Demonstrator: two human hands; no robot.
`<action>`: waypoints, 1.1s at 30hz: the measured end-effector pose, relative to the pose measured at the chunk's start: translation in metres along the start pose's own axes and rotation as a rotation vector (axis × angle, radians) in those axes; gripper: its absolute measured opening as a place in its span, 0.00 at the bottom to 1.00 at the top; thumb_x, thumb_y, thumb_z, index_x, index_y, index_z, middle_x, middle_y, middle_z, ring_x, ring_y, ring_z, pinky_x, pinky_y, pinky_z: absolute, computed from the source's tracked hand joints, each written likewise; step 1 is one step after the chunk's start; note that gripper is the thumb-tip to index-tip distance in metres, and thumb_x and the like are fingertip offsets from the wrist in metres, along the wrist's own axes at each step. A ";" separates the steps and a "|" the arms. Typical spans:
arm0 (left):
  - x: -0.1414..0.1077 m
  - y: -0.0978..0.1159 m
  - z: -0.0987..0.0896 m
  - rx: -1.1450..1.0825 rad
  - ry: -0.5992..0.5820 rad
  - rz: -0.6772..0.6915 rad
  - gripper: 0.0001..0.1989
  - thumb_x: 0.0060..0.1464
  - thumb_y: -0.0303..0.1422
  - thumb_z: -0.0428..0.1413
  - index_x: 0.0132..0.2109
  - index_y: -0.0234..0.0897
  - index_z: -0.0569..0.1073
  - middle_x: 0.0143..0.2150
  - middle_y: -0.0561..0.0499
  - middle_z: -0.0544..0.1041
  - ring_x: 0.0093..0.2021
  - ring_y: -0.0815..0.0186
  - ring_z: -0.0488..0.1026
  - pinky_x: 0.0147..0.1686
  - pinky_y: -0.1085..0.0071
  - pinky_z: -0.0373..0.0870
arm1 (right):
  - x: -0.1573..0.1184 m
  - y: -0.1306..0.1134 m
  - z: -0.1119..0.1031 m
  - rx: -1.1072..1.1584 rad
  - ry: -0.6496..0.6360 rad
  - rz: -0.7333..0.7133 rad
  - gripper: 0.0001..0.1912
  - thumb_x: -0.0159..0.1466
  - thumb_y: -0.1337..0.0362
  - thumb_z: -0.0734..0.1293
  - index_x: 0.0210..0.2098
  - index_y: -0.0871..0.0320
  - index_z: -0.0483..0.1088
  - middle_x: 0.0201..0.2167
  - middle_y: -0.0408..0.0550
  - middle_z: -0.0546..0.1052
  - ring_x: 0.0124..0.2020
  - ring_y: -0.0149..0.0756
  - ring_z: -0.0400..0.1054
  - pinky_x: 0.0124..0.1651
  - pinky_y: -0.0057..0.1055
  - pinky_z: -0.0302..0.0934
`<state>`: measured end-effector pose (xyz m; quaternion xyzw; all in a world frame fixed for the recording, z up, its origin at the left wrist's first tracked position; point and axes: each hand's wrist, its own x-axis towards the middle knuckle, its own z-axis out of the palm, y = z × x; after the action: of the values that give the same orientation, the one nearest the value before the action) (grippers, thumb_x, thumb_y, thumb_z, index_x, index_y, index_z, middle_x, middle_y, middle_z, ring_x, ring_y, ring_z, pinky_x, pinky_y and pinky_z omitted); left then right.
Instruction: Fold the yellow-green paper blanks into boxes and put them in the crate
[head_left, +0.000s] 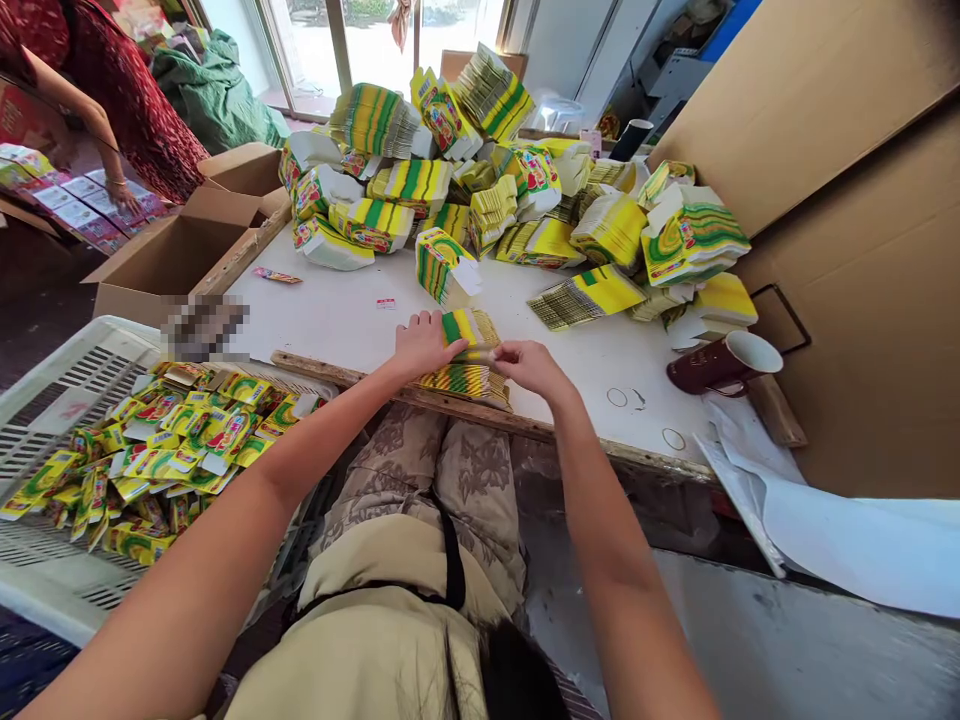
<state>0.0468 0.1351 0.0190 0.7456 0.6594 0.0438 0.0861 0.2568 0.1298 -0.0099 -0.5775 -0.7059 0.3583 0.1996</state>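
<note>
Under my left hand (424,345) is a stack of flat yellow and green cartons (474,330) near the table's front edge. My left fingers rest at the stack's left end, with the thumb across its face. My right hand (531,366) is closed in a pinch at the right edge of the same stack; what its fingertips grip is too small to make out. Another bundle of flat cartons (469,383) lies just below, along the wooden edge. Beyond my hands, a single bundle (444,265) stands tilted on the white table (345,300).
Many carton bundles (409,185) are heaped at the back. A dark mug (709,365) lies at the right, near two thin rings (616,397). At left are a white crate (45,400) of small folded boxes (187,430), an open cardboard box (165,255) and another person's hand (124,198).
</note>
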 end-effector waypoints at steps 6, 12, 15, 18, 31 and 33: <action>-0.001 0.001 0.003 0.015 0.044 0.013 0.32 0.63 0.54 0.44 0.60 0.32 0.64 0.59 0.35 0.71 0.59 0.48 0.66 0.54 0.55 0.64 | -0.017 0.006 -0.011 0.009 -0.147 -0.118 0.12 0.59 0.57 0.68 0.35 0.58 0.80 0.28 0.44 0.80 0.30 0.34 0.72 0.36 0.29 0.66; -0.003 0.000 0.004 0.042 0.060 0.027 0.31 0.64 0.53 0.43 0.60 0.31 0.64 0.58 0.34 0.71 0.58 0.48 0.66 0.53 0.56 0.64 | -0.001 0.002 0.011 -0.165 0.246 -0.142 0.16 0.64 0.68 0.62 0.48 0.59 0.76 0.41 0.55 0.79 0.42 0.42 0.72 0.49 0.39 0.64; -0.002 -0.001 0.005 0.042 0.056 0.023 0.31 0.64 0.53 0.43 0.61 0.32 0.64 0.58 0.34 0.71 0.58 0.48 0.66 0.53 0.55 0.64 | -0.003 0.001 0.015 -0.230 0.298 -0.142 0.13 0.65 0.66 0.62 0.42 0.58 0.78 0.41 0.56 0.76 0.43 0.45 0.70 0.47 0.39 0.63; -0.002 -0.001 0.005 0.036 0.052 0.022 0.32 0.64 0.54 0.43 0.61 0.32 0.64 0.59 0.35 0.71 0.59 0.48 0.66 0.54 0.55 0.64 | -0.007 -0.002 0.014 -0.349 0.318 -0.159 0.11 0.66 0.64 0.62 0.38 0.58 0.77 0.42 0.57 0.74 0.44 0.45 0.69 0.46 0.37 0.62; -0.004 0.001 0.002 0.052 0.034 0.031 0.32 0.64 0.53 0.41 0.62 0.32 0.62 0.60 0.33 0.69 0.60 0.47 0.65 0.55 0.55 0.63 | 0.022 -0.019 0.032 -0.250 0.298 0.074 0.11 0.62 0.63 0.64 0.35 0.61 0.77 0.35 0.62 0.81 0.42 0.52 0.74 0.45 0.41 0.62; -0.004 0.000 0.002 0.053 0.024 0.041 0.33 0.64 0.54 0.41 0.62 0.32 0.62 0.60 0.33 0.69 0.60 0.47 0.65 0.55 0.56 0.63 | 0.025 -0.018 0.037 -0.148 0.266 0.085 0.13 0.63 0.62 0.63 0.31 0.61 0.77 0.32 0.61 0.81 0.41 0.52 0.75 0.46 0.41 0.64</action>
<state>0.0467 0.1308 0.0177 0.7605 0.6458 0.0371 0.0575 0.2123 0.1423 -0.0244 -0.6625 -0.6724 0.2340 0.2329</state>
